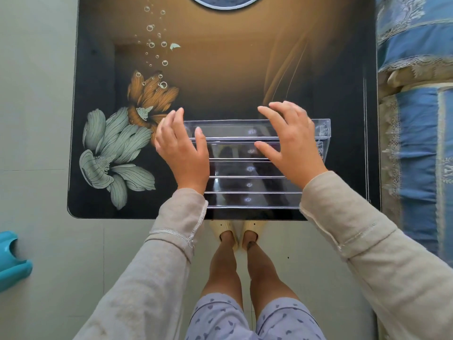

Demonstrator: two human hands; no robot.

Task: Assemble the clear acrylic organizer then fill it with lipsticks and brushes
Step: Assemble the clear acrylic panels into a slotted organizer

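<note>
The clear acrylic organizer (247,168), a stepped rack of several long troughs, stands on the glass table (220,77) near its front edge. My left hand (183,150) hovers over its left end with fingers spread and straight. Over the right part my right hand (291,141) does the same, fingers spread, thumb pointing inward. Neither hand holds anything; whether the palms touch the acrylic I cannot tell. No lipsticks or brushes are in view.
The table top is dark glass printed with flowers and bubbles. A blue patterned sofa cover (416,106) lies along the right side. A teal plastic object (12,258) sits on the floor at the left. My legs and slippers (237,231) show below the table edge.
</note>
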